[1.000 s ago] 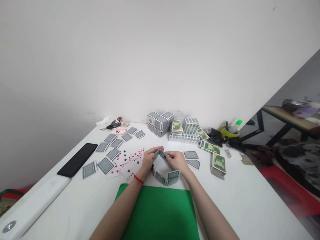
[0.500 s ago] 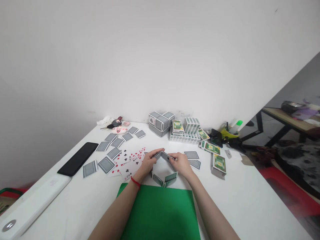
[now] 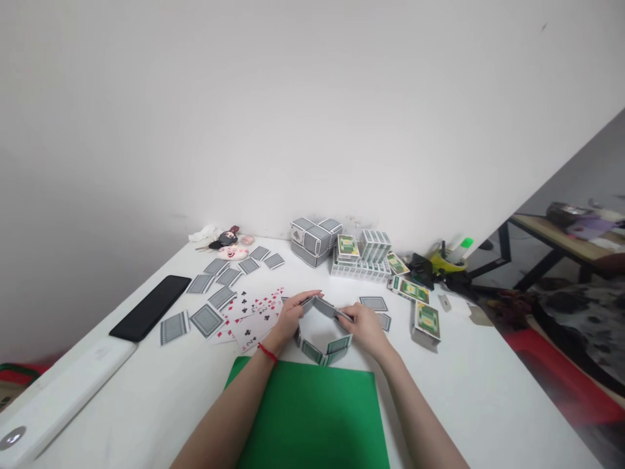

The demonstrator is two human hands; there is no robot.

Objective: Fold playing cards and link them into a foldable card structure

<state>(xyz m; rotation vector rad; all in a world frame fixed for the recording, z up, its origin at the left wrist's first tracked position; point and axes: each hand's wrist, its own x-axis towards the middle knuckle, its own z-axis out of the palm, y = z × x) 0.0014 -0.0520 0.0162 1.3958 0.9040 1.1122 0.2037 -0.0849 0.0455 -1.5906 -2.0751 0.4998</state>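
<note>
A ring of folded grey-backed playing cards (image 3: 323, 345) stands on the white table (image 3: 463, 391), just beyond a green mat (image 3: 312, 423). My left hand (image 3: 291, 317), with a red string at the wrist, curls its fingers around the ring's left side. My right hand (image 3: 364, 326) pinches the ring's right side. Face-up cards (image 3: 251, 316) lie fanned to the left of my left hand.
Face-down cards (image 3: 215, 303) are scattered at the left, beside a black phone (image 3: 150, 307) and a white bar (image 3: 58, 397). A card cube (image 3: 315, 240), stacked decks (image 3: 361, 255) and card boxes (image 3: 426, 318) sit at the back and right. The table edge drops off at the right.
Both hands have spread the card ring wider and lowered its top. My right hand has slid to the right along the ring.
</note>
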